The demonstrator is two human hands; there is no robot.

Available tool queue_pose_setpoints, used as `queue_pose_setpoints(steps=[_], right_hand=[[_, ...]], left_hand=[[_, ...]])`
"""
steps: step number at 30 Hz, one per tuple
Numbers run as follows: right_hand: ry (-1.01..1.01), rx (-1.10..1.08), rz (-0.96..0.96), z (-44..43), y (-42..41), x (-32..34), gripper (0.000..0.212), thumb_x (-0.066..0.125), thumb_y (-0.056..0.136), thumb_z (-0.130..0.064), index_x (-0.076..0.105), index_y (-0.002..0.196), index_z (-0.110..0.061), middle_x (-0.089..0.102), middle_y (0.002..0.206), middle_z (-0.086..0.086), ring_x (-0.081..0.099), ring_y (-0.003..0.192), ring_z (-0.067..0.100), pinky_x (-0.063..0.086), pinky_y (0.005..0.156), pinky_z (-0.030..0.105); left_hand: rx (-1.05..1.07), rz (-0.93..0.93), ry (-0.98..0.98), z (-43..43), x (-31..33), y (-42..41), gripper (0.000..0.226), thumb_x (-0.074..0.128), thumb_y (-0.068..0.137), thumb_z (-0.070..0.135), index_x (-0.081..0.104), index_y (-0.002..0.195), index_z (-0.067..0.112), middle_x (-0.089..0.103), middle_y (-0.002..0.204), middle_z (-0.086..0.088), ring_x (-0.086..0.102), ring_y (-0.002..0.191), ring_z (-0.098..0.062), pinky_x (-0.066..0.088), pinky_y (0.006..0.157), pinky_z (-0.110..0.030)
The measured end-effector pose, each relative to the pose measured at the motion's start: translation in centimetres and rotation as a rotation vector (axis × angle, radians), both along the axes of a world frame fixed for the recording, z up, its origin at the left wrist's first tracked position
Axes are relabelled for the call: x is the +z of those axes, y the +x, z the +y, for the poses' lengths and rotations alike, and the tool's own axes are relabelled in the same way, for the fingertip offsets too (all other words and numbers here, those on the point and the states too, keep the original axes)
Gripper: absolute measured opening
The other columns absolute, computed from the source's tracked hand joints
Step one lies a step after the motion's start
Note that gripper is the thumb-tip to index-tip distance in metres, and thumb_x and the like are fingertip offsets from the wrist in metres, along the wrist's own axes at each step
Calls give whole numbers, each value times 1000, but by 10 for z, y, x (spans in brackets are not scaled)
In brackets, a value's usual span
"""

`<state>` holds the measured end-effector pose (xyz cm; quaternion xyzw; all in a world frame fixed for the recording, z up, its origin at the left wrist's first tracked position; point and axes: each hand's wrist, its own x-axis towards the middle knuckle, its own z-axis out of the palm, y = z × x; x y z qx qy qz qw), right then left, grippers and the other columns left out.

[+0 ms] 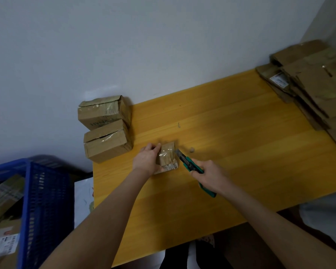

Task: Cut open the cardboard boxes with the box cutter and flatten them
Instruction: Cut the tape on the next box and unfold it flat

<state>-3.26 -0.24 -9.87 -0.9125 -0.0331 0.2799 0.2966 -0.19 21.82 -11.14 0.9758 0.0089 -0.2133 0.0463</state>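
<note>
Seen from the head: a small box (168,156) on the yellow table (241,152), left of the middle, wrapped in shiny clear tape. Gripped at its left side by the left hand (147,159), with fingers curled over the far edge and thumb at the near edge. In the right hand (209,176), with fingers wrapped fully round the green handle, the box cutter (190,165), blade out and pointing at the right edge of the box. Touching or just short of it, hard to tell.

Probably an early point for this box, with the tape seemingly whole. Keep the left hand pressing down and clear of the cut line. Lay the blade shallow along the tape seam. Pull with light force, never toward the holding fingers.

Two closed boxes (105,131) at the left table edge. Flat cardboard (308,84) piled at the far right. More boxes in the blue basket (43,200) at the left.
</note>
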Motion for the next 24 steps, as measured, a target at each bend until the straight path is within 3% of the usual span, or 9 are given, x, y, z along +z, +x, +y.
queue_pose_setpoints(steps=[3, 11, 14, 16, 18, 21, 24], right_hand=[[-43, 24, 6, -1, -3, 2, 52, 51, 95, -40, 36, 144, -37, 68, 80, -6, 58, 58, 13, 44, 49, 25], [12, 24, 45, -15, -2, 1, 51, 55, 89, -39, 45, 139, -39, 69, 76, -5, 68, 65, 19, 56, 57, 34], [165, -201, 34, -16, -3, 3, 25, 58, 91, -36, 58, 116, -32, 68, 75, 0, 67, 66, 20, 56, 60, 36], [324, -447, 110, -4, 2, 6, 24, 55, 94, -36, 62, 105, -15, 65, 76, 4, 63, 67, 20, 54, 67, 39], [483, -654, 329, 16, 7, 11, 33, 51, 97, -36, 57, 113, -7, 63, 84, 5, 60, 75, 19, 51, 74, 37], [613, -821, 621, 44, 5, 9, 42, 49, 98, -38, 44, 128, -9, 54, 104, 10, 54, 94, 27, 51, 86, 42], [825, -962, 725, 63, 3, 0, 34, 52, 98, -33, 46, 121, -9, 54, 96, 11, 55, 93, 32, 50, 92, 52]], left_hand=[[-1, 14, 4, 0, 0, 1, 93, 75, 79, 37, 20, 153, 25, 33, 144, 1, 37, 131, -23, 46, 96, -36], [-14, 8, 18, 2, -2, -1, 85, 71, 85, 33, 20, 153, 26, 31, 146, 0, 37, 130, -25, 48, 93, -37], [71, 30, 16, 0, 3, -2, 93, 71, 80, 50, 18, 153, 26, 35, 142, -3, 40, 127, -27, 48, 89, -37], [159, 45, -10, -5, 5, -6, 97, 68, 76, 61, 18, 152, 26, 39, 137, -8, 47, 122, -31, 47, 86, -39], [237, 32, -51, -12, 6, -9, 96, 64, 79, 63, 13, 152, 25, 40, 137, -11, 54, 114, -35, 48, 82, -41], [369, -35, -127, -16, 5, -11, 90, 55, 89, 57, 1, 154, 26, 35, 142, -17, 56, 111, -40, 49, 81, -41], [461, -51, -230, -15, 3, -14, 76, 47, 98, 44, -1, 154, 29, 45, 135, -22, 56, 110, -40, 46, 79, -38]])
